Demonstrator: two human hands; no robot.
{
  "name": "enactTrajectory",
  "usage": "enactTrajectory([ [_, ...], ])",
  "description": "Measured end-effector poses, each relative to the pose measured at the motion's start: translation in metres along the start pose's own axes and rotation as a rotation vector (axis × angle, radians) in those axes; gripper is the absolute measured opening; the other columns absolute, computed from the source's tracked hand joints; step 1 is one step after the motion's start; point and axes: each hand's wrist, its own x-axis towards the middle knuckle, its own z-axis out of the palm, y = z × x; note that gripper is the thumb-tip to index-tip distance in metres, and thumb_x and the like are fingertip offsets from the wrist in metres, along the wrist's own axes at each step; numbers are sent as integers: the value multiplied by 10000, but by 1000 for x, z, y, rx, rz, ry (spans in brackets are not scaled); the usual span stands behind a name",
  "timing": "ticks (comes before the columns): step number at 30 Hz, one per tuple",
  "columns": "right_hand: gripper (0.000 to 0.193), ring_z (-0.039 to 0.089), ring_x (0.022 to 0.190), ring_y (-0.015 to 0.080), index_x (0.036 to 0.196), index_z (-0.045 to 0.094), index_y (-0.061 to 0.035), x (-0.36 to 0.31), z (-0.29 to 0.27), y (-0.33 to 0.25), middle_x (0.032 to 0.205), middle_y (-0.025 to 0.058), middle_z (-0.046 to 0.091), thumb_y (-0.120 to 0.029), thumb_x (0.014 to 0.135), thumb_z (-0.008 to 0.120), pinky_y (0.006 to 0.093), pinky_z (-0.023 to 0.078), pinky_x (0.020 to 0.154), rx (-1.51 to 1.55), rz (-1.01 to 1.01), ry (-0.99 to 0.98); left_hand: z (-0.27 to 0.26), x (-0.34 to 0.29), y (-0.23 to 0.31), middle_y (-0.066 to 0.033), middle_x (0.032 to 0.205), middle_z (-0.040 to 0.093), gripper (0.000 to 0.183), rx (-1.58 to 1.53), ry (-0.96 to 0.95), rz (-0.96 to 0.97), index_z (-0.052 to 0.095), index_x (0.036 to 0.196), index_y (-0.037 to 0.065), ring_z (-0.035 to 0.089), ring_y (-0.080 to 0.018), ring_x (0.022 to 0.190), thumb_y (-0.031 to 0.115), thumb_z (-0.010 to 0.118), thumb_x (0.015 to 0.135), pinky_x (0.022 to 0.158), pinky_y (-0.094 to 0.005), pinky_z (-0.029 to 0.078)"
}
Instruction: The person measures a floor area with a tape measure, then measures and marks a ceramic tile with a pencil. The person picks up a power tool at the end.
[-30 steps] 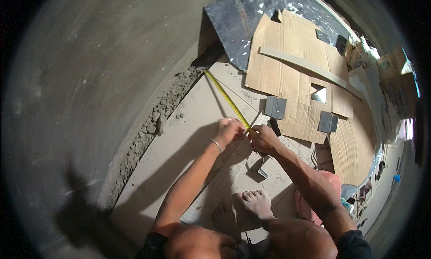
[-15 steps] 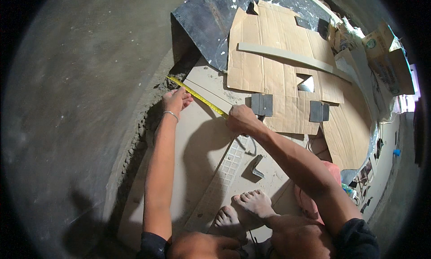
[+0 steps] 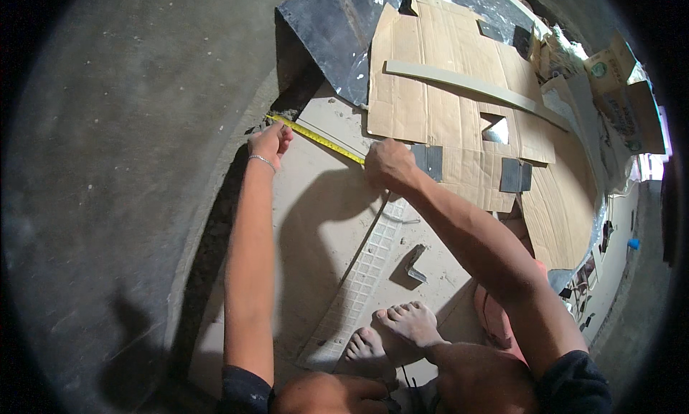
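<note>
A yellow tape measure is stretched across the pale floor tiles, its free end lying at the rough gap by the grey wall. My left hand, with a bracelet at the wrist, is closed on the blade close to that end. At the other end of the blade, my right hand is wrapped round the tape measure and hides its case. Just below my right hand lies a white strip with a grid pattern. A small angled metal piece rests on the tile beside it.
Flattened cardboard covers the floor at the far right, with a long grey strip across it. Behind it lies a dark sheet. The grey wall runs along the left. My bare feet stand on the tiles.
Both hands have shifted slightly away from me, and the left one a little leftward. The tape blade now lies at a flatter slant, with its right end farther from me.
</note>
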Motion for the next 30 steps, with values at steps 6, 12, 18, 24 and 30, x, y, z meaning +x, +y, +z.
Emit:
enactTrajectory([
  [6, 268, 800, 905, 361, 1020, 817, -14, 15, -5, 6, 1016, 177, 799, -200, 864, 703, 542, 670, 654, -147, -6, 34, 1, 21, -6, 0, 788, 711, 107, 107, -26, -8, 729, 886, 87, 639, -72, 646, 169, 791, 918, 535, -192, 491],
  [12, 268, 794, 936, 339, 1061, 821, -47, 21, -1, 5, 1055, 149, 804, -194, 844, 766, 539, 667, 713, -151, -30, -36, -9, 32, -4, 9, 783, 713, 137, 117, -105, 10, 718, 881, 101, 646, -69, 647, 205, 774, 949, 556, -186, 510],
  [18, 306, 793, 941, 318, 1120, 817, -79, 13, 0, 1, 1055, 121, 806, -210, 846, 776, 517, 658, 726, -119, 3, -50, -13, 41, -6, 4, 784, 719, 132, 126, -45, -6, 710, 889, 98, 646, -69, 638, 196, 750, 969, 563, -191, 531],
  [24, 308, 785, 1022, 314, 1159, 808, -90, 3, -6, -7, 1107, 130, 798, -218, 890, 729, 482, 655, 790, -85, 30, -79, -9, 34, -4, -6, 789, 725, 131, 99, -23, 5, 705, 895, 92, 651, -73, 632, 184, 731, 985, 571, -198, 553],
  [30, 293, 789, 996, 348, 1086, 814, -41, 0, -9, -4, 1098, 179, 791, -247, 916, 694, 445, 648, 805, -83, -17, -14, -2, 11, -5, -26, 807, 731, 124, 93, 2, 53, 701, 937, 72, 692, -107, 662, 178, 744, 985, 581, -226, 577],
])
